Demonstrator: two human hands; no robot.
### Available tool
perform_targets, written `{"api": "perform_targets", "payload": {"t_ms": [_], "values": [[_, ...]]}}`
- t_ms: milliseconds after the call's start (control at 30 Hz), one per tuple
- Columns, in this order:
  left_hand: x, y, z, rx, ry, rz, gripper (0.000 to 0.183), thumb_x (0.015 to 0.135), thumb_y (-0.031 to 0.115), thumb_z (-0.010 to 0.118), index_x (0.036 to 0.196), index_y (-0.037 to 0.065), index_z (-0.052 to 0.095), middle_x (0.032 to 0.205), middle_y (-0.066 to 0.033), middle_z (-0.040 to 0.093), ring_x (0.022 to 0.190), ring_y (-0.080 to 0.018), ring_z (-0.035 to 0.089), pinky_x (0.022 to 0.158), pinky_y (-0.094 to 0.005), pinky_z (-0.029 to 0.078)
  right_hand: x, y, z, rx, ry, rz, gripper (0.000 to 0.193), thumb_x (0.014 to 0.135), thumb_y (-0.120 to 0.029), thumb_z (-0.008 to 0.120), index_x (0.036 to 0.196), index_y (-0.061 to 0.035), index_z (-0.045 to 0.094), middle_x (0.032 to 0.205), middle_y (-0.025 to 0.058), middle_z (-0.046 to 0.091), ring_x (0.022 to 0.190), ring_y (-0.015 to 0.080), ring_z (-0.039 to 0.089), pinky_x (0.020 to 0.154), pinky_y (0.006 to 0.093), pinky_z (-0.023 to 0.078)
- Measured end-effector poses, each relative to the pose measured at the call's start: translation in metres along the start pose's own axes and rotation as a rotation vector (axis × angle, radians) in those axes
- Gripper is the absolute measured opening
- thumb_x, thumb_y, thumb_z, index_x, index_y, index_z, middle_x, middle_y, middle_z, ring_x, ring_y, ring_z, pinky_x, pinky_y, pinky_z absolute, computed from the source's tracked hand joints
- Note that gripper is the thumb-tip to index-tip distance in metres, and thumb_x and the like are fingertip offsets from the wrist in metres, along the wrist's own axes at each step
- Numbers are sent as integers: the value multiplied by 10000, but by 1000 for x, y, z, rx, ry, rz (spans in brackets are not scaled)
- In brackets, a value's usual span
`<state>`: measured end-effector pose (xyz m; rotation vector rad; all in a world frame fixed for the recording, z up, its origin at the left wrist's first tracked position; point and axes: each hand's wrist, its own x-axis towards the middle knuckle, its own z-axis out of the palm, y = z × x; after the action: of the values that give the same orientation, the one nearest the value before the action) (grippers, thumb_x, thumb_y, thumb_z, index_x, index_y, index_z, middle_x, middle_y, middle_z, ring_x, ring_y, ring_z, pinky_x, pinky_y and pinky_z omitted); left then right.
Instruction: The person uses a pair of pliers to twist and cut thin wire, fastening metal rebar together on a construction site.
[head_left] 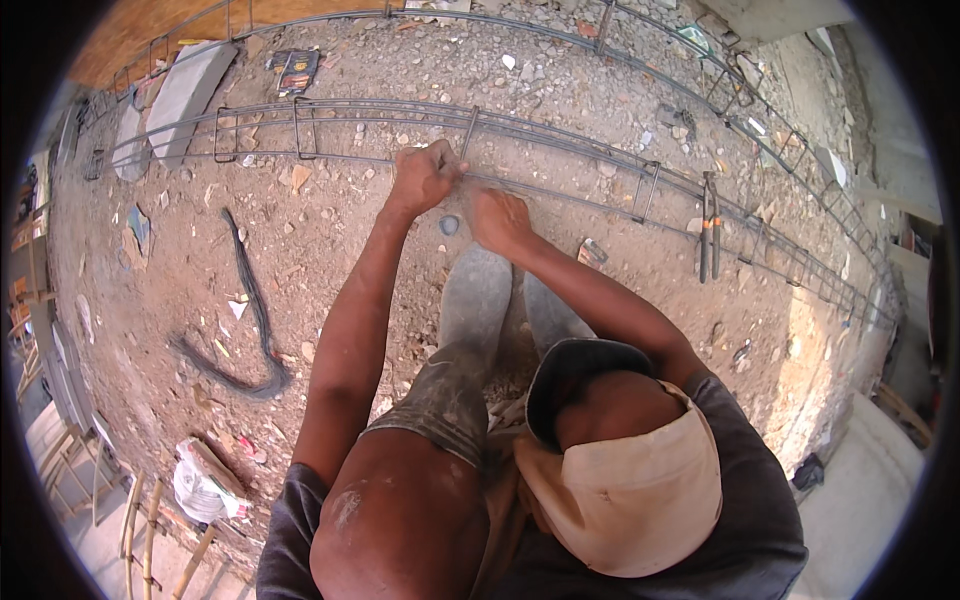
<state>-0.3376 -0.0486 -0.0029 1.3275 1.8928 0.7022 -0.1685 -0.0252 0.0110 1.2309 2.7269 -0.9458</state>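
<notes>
A long rebar cage [560, 145] of thin bars and square stirrups runs across the ground in front of me. My left hand [428, 178] is closed at its lower bar, just left of a stirrup [470, 128]. Slightly lower and to the right, my right hand [500, 217] is curled shut beside the same bar. What the fingers of either hand pinch is hidden. Orange-handled pincers [709, 235] hang upright on the cage to the right. A bent bundle of dark tie wire [262, 325] lies on the dirt at the left.
My grey rubber boots [476, 300] stand just below the hands. Another rebar cage [650, 65] passes farther back. Concrete slabs [192, 100] lie under the near cage's left end. A white plastic bag [197, 485] sits lower left, near bamboo poles [150, 535]. Stones and litter cover the ground.
</notes>
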Motion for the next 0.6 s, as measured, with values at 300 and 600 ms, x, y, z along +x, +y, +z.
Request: {"api": "perform_targets", "payload": {"t_ms": [300, 600], "values": [[12, -10, -29, -307, -213, -173, 332, 914, 297, 628, 1047, 7, 719, 958, -124, 726, 887, -167, 637, 842, -309, 490, -3, 2, 13, 206, 247, -58, 140, 813, -58, 531, 822, -12, 662, 857, 245, 657, 815, 434, 642, 737, 489, 501], [10, -5, -29, -274, -349, -150, 199, 795, 123, 764, 949, 6, 721, 1002, -134, 712, 918, -187, 650, 849, -316, 499, -15, -10, 34, 734, -32, 177, 146, 823, -104, 593, 857, 32, 634, 824, 287, 635, 806, 459, 624, 694, 482, 476]]}}
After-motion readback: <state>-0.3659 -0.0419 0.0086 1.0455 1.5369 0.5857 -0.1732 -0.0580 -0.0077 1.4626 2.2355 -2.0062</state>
